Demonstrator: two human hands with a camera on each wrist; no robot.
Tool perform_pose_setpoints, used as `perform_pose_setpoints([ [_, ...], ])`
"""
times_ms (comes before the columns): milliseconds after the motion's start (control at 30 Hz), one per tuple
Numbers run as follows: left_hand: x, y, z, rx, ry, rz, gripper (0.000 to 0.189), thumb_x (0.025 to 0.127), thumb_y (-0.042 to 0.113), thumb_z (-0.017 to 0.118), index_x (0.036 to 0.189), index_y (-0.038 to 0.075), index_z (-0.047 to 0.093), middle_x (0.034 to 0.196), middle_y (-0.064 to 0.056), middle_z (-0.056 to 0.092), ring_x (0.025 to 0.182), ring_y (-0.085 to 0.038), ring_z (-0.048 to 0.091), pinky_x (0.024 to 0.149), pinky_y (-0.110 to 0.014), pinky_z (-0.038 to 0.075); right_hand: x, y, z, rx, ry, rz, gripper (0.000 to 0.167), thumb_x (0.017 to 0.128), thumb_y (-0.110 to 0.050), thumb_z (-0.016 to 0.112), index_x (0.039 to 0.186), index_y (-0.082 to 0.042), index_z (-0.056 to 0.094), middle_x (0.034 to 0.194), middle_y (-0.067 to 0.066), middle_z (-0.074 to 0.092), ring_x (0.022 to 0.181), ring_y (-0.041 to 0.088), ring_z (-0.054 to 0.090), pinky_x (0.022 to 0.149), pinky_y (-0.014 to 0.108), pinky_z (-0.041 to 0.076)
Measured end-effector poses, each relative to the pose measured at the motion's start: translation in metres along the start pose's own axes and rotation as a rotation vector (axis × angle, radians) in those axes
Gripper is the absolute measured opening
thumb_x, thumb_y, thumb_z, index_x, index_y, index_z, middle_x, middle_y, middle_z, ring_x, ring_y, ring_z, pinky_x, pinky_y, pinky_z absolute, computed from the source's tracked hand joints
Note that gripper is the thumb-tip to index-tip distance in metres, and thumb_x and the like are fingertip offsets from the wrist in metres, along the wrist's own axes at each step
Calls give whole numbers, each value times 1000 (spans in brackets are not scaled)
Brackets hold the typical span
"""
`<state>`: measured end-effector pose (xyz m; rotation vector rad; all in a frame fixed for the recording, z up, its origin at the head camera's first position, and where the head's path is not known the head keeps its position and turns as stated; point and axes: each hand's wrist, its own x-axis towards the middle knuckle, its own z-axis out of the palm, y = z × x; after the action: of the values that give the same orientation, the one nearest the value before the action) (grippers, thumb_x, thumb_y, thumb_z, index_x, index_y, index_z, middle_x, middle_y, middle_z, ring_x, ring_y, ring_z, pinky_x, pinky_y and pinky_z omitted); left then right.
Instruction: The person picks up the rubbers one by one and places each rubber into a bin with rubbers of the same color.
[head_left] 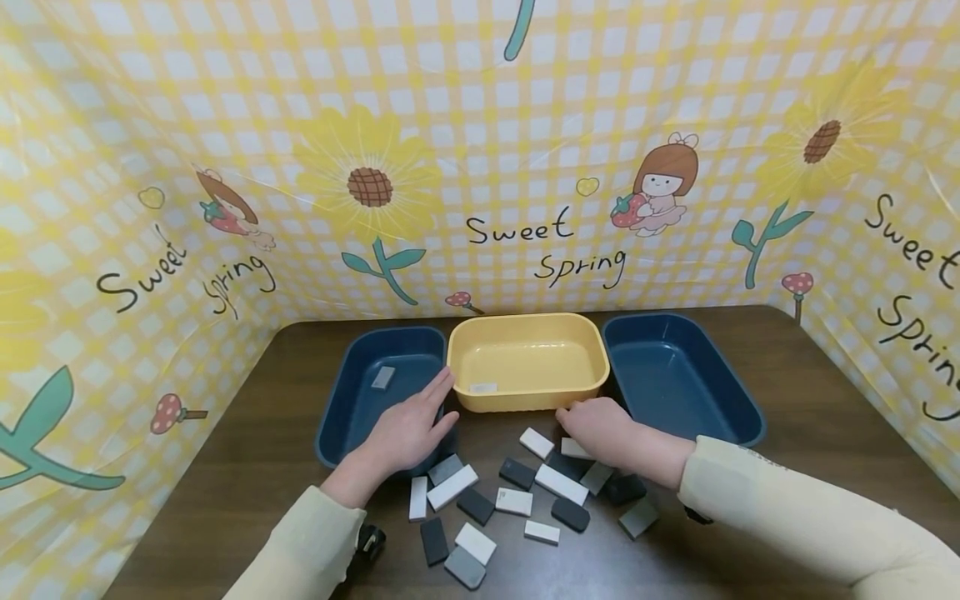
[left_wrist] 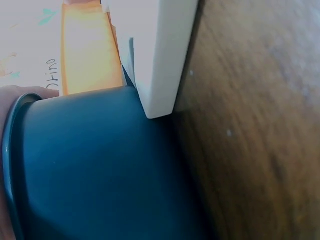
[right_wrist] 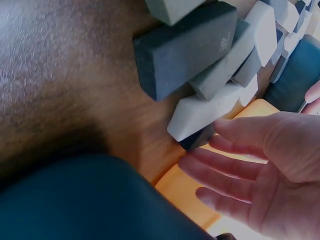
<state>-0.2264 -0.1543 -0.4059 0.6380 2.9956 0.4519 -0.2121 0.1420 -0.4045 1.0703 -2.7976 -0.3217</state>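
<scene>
My left hand (head_left: 405, 433), fingers straight, rests over the right rim of the left blue bin (head_left: 337, 400), which holds a grey block (head_left: 383, 377). Only the edge of that hand shows in the left wrist view, against the bin's wall. In front of the yellow bin (head_left: 528, 402), my right hand (head_left: 600, 429) reaches down with bent fingers. The right wrist view shows its thumb and index finger pinching the end of a dark block (right_wrist: 196, 139), partly hidden beside a white block (right_wrist: 205, 112). From the head view this dark block is hidden.
White, grey and black blocks (head_left: 513, 502) lie scattered in front of the bins, some touching or overlapping. Inside the yellow bin is a white block (head_left: 483, 388). A right blue bin (head_left: 742, 408) stands beside my right forearm. A patterned yellow cloth (head_left: 487, 167) rises behind the table.
</scene>
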Motion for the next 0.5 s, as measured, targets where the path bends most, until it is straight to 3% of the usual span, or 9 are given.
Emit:
perform_pose_setpoints([
  [500, 1, 0, 1, 1, 4, -13, 64, 101, 37, 49, 155, 12, 24, 160, -1, 18, 140, -24, 33, 105, -47, 37, 13, -6, 8, -9, 153, -16, 11, 83, 0, 72, 78, -6, 64, 63, 3, 57, 59, 17, 60, 51, 29, 50],
])
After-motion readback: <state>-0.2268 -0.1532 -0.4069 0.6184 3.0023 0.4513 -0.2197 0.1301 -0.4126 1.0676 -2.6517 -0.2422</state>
